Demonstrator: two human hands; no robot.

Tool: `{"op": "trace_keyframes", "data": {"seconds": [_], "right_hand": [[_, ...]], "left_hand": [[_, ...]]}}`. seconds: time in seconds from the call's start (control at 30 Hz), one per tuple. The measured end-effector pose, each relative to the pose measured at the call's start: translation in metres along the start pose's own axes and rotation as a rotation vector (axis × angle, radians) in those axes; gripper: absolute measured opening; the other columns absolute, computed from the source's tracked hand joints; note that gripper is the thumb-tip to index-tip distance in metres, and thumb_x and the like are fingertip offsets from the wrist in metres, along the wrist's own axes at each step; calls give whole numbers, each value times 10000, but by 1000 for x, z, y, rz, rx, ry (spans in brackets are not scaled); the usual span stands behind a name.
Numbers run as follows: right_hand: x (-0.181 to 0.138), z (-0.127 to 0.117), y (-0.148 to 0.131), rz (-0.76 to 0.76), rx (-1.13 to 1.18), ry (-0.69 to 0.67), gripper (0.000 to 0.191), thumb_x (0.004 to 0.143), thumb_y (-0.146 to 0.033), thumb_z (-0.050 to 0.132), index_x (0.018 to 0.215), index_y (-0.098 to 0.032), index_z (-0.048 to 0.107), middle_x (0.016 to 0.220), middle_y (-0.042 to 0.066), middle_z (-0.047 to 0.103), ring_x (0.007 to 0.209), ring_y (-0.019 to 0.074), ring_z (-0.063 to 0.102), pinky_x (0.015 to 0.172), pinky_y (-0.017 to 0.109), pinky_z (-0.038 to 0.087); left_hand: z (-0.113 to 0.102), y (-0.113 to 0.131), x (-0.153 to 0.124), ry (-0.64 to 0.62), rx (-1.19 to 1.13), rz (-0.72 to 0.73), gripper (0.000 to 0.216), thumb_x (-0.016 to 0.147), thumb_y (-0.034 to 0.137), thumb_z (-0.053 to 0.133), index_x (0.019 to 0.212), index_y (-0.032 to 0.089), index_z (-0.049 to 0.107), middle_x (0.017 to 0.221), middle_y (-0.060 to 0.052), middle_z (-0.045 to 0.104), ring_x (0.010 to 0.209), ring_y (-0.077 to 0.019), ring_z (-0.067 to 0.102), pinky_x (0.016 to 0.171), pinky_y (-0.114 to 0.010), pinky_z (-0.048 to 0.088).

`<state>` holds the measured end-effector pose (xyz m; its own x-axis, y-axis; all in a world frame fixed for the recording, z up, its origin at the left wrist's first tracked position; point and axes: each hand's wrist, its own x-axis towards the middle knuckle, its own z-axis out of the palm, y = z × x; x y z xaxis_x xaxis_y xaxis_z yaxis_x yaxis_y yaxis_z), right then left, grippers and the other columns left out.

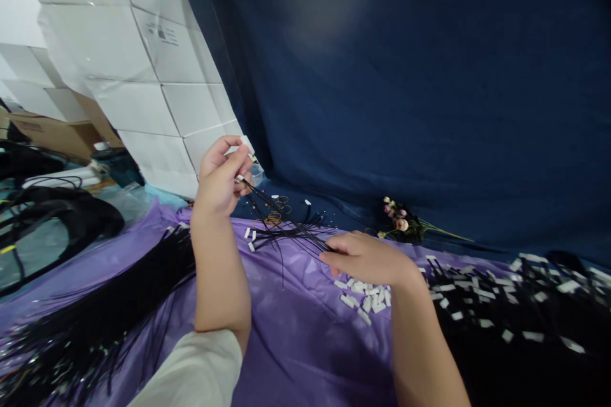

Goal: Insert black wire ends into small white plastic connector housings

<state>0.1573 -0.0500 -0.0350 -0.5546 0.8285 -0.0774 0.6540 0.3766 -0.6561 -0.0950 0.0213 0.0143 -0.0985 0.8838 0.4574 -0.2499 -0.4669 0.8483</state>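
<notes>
Fingers of the left hand pinched a white tab while the right hand gripped black wires spanning both hands, likely to keep them straight; loose white pieces lay just below it on purple cloth

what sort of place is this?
Probably a small workshop or assembly room, judging by the stacked white boxes, the thick bundle of black cords and the loose white pieces on a purple cloth.
</notes>
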Motion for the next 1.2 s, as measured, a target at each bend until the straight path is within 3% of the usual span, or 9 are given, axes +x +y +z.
{"op": "trace_keyframes", "data": {"seconds": [0.23,0.4,0.53,0.7,0.97,1.07,1.2], "right_hand": [[3,-2,7,-93,88,-66,351,983,-383,469,824,-182,709,807,25,705,731,151,616,627,256,416],[4,-5,6,-212,188,-161,392,977,-442,493,775,-187,711,862,23,717,760,149,614,660,258,454],[7,-6,9,-290,297,-208,416,994,-470,454,906,-174,733,961,34,736,855,152,646,786,279,484],[5,-6,9,-279,358,-105,373,984,-439,495,871,-168,725,839,35,719,785,143,636,757,285,490],[7,3,1,-346,572,-229,417,1005,-487,413,849,-155,610,764,35,671,678,142,681,657,280,526],[11,5,-1,-391,597,-204,385,1011,-450,427,861,-151,617,787,39,663,715,135,661,721,290,517],[12,7,-5,-432,620,-123,344,1015,-420,440,896,-154,623,698,-3,600,631,108,579,672,262,469]], "left_hand": [[2,-1,1,12,-11,-16,302,730,333,774,864,241,518,527,85,392,335,-43,254,315,-161,214],[4,-2,1,-12,-10,-20,265,750,323,742,866,242,517,526,88,374,344,-45,254,341,-167,223],[6,-4,2,-18,-12,-26,249,754,306,722,855,241,504,524,94,357,347,-42,236,345,-161,204],[11,-5,1,-13,-76,-31,265,753,304,738,853,227,505,515,97,346,347,-33,217,336,-154,191],[24,-9,0,-62,-142,-90,280,763,317,741,840,221,490,523,103,313,356,-28,206,342,-143,188],[32,-11,-2,-113,-136,-122,287,768,328,744,848,225,488,544,101,307,366,-27,221,341,-134,190],[43,-17,-7,-194,-134,-165,273,788,342,738,873,226,505,561,100,304,373,-22,229,337,-120,199]]}}
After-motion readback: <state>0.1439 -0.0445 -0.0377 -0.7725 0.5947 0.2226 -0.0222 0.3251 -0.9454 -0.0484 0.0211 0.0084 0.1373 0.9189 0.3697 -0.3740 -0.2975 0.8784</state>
